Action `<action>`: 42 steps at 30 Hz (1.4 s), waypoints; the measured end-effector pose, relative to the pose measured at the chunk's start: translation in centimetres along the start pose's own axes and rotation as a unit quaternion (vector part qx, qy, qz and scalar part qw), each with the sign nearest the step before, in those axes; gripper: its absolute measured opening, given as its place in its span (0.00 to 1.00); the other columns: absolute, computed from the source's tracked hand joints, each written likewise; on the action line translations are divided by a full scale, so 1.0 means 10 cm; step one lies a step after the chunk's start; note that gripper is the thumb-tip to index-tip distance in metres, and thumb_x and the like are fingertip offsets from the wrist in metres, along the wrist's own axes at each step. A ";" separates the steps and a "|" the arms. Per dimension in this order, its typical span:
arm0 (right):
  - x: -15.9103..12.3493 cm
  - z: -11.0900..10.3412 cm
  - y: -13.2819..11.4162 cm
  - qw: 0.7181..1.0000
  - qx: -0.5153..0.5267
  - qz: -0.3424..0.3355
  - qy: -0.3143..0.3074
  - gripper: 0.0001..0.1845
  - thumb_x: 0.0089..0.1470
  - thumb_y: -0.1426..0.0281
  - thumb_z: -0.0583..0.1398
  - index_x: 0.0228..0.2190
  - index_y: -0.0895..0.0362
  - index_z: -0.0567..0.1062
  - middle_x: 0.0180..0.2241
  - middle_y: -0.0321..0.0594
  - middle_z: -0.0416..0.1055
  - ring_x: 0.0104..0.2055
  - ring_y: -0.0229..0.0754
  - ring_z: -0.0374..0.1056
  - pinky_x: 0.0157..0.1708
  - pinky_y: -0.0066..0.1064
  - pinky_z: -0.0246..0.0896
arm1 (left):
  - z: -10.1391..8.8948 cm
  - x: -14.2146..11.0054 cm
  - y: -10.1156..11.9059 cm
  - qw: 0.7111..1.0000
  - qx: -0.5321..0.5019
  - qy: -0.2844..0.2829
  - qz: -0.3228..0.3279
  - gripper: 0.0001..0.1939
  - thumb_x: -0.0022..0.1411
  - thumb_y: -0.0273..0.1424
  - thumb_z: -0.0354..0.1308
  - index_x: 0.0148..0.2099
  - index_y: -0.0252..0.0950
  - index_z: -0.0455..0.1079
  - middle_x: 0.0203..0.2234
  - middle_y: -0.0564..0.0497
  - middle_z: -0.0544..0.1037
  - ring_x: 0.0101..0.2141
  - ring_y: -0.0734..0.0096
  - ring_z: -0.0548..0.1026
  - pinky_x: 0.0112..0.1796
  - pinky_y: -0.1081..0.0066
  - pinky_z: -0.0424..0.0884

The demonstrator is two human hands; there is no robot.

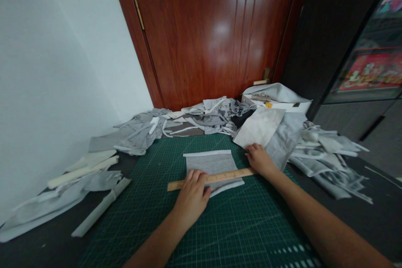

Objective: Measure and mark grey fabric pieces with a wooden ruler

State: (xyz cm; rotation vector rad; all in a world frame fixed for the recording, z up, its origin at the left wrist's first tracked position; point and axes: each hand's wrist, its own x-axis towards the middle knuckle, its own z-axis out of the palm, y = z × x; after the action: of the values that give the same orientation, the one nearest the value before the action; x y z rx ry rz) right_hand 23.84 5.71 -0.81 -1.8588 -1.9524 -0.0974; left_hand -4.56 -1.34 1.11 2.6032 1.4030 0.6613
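On the green cutting mat (150,222) lies a grey fabric piece (209,162) with white bands along its far and near edges. Across it, slightly slanted, runs a wooden ruler (230,175). My left hand (193,192) is closed over the ruler's left part, its curved fingers pressing it on the fabric. At the ruler's right end is my right hand (260,161), its fingers curled and close together. Whatever it may hold is hidden. Just beyond its fingertips rests the corner of a pale fabric panel (259,127).
Grey and white scraps (216,115) are heaped along the mat's far side. More fabric strips (329,163) lie to the right, and rolled pale pieces (83,169) to the left. A white box (295,105) stands at back right, before a wooden door (201,42).
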 end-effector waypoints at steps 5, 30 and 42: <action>0.00 -0.05 0.00 0.997 -0.056 0.011 -0.042 0.14 0.58 0.75 0.52 0.42 0.64 0.74 0.43 0.53 0.70 0.47 0.51 0.63 0.49 0.36 0.54 | 0.02 0.02 -0.03 1.000 0.005 -0.014 -0.018 0.15 0.60 0.27 0.55 0.50 0.39 0.67 0.47 0.48 0.71 0.49 0.59 0.65 0.51 0.55 0.62; -0.02 -0.01 -0.15 0.988 0.088 -0.123 -0.013 0.14 0.54 0.79 0.53 0.39 0.58 0.75 0.41 0.45 0.69 0.46 0.43 0.63 0.50 0.33 0.56 | 0.01 0.01 -0.02 0.999 0.007 -0.018 -0.027 0.10 0.59 0.26 0.55 0.45 0.37 0.67 0.45 0.47 0.70 0.48 0.60 0.66 0.50 0.57 0.63; 0.07 -0.04 0.14 0.998 0.006 -0.033 -0.057 0.11 0.56 0.75 0.54 0.37 0.61 0.75 0.39 0.48 0.70 0.43 0.45 0.65 0.47 0.32 0.56 | 0.05 -0.08 0.19 0.997 0.036 -0.039 0.054 0.17 0.64 0.23 0.46 0.54 0.36 0.64 0.50 0.47 0.70 0.52 0.62 0.64 0.55 0.60 0.61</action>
State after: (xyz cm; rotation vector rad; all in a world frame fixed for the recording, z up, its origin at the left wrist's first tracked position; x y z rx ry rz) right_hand 25.26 6.38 -0.56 -1.8287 -2.0883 0.0000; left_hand -3.31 -3.03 0.97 2.7448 1.2937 0.5243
